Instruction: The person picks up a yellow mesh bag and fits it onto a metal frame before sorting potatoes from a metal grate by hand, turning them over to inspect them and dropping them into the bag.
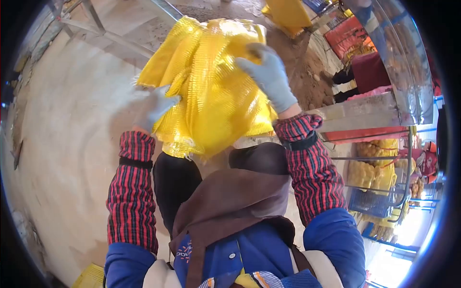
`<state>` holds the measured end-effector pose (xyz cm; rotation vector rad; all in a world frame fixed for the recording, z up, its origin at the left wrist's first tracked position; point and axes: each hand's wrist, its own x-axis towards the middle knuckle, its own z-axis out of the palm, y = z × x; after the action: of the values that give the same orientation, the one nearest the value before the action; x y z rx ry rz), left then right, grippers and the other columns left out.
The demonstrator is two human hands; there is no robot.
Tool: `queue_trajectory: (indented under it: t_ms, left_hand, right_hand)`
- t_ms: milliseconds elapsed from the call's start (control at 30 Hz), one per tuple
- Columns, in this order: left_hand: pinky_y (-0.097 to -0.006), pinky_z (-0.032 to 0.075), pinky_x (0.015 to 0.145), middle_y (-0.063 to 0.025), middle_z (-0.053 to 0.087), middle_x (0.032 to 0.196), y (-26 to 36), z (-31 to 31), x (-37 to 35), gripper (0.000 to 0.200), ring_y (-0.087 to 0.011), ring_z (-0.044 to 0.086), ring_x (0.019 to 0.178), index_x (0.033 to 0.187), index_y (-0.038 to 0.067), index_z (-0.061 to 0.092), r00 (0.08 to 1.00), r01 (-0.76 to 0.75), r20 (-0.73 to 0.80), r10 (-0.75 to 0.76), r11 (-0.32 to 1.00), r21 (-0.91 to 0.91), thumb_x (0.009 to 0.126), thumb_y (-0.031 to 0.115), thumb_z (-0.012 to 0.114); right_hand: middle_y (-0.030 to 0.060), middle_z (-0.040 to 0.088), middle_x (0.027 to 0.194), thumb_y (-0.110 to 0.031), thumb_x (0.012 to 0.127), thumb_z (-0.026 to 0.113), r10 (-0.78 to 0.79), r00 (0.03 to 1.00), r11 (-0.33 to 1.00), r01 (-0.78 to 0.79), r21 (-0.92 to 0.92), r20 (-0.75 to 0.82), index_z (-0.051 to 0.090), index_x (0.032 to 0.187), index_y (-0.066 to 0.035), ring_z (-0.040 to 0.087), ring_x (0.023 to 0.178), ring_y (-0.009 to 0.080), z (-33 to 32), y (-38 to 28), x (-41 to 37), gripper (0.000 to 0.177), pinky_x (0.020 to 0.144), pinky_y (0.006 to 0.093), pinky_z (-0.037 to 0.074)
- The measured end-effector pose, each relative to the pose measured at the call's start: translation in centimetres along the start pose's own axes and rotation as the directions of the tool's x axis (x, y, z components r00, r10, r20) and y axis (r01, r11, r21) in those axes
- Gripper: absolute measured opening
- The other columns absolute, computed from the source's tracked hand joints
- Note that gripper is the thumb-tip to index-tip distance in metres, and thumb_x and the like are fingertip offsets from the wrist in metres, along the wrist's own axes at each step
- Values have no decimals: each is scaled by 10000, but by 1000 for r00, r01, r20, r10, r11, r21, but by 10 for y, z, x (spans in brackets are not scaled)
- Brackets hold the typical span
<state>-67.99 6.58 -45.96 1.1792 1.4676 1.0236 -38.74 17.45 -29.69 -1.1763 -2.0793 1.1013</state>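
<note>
A yellow mesh sack [211, 81], creased and shiny, spreads out in front of my knees. My left hand [161, 103], in a light grey glove, is at its left edge, fingers bent against the mesh; whether they pinch the fabric is hard to see. On the upper right part of the sack lies my right hand [269, 74], gloved the same way, with thumb and fingers apart. The inside of the sack is hidden.
Metal frame bars [96, 24] stand at the upper left. A metal ledge [357, 113] juts in at the right, with a wire cart [408, 168] and filled yellow sacks [370, 175] beyond. Another yellow sack [288, 14] lies at the top. People are at the right.
</note>
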Motion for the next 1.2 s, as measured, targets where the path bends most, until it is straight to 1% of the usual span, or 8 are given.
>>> queue_trajectory:
  t_ms: [67,367,633,867,1033,1100,1133,1200]
  left_hand:
    - [-313,541,884,-105,732,1142,-4,-4,1,523,-169,681,983,1352,-59,587,997,-76,0,76,997,19,876,93,744]
    - [-331,486,1015,-138,658,1291,40,5,-26,551,-196,625,1159,1379,-36,560,998,55,-25,-53,994,91,906,185,739]
    - [-402,399,1129,-208,560,1388,75,51,-43,622,-338,506,1336,1384,-20,545,858,-256,-235,456,778,573,891,297,753]
    - [-433,457,1041,-223,636,1258,53,69,-10,509,-377,591,1195,1180,-67,658,742,-245,-439,507,814,527,836,287,779]
    - [-386,516,921,-180,698,1083,60,48,-9,398,-307,670,1051,1125,-57,668,847,-294,-354,397,904,311,905,267,735]
    - [-403,517,889,-176,692,1027,64,43,-9,354,-317,668,1001,1095,-48,671,883,-234,-347,316,937,259,907,246,726]
    - [-421,519,856,-172,685,971,67,43,-9,310,-328,665,950,1064,-38,673,915,-187,-318,247,960,207,909,226,716]
    - [-432,514,827,-176,674,951,54,59,-7,257,-342,655,925,1031,-32,670,847,-281,-383,368,922,265,905,191,696]
  right_hand:
    - [202,548,1408,-514,738,823,-240,940,725,8,-688,-242,499,1420,-46,504,1314,387,-8,23,-3,888,1081,445,430]
    - [183,655,1194,-260,790,814,-96,947,961,8,-277,-305,623,1287,-49,632,1130,309,15,55,13,573,973,385,496]
    - [149,712,780,-166,892,713,-135,857,986,65,-156,-497,728,887,-20,683,734,173,-5,19,17,147,695,322,515]
    - [153,695,716,-306,896,762,-28,995,919,63,-388,93,694,833,21,661,629,182,52,-19,-9,340,613,338,514]
    - [65,705,891,-164,932,670,81,986,908,-12,420,-146,691,914,2,655,843,126,-7,-5,-6,169,807,258,495]
    - [116,696,1085,-73,969,542,-21,983,513,166,842,-181,666,1156,45,657,1007,194,-30,1,-15,253,931,340,512]
    - [143,672,1185,-89,982,528,-175,899,791,371,487,-400,658,1188,55,641,1094,225,-33,3,-25,283,982,381,510]
    - [145,655,1228,-127,989,556,54,906,593,309,744,-419,654,1201,50,624,1099,237,-47,-40,-45,293,980,377,499]
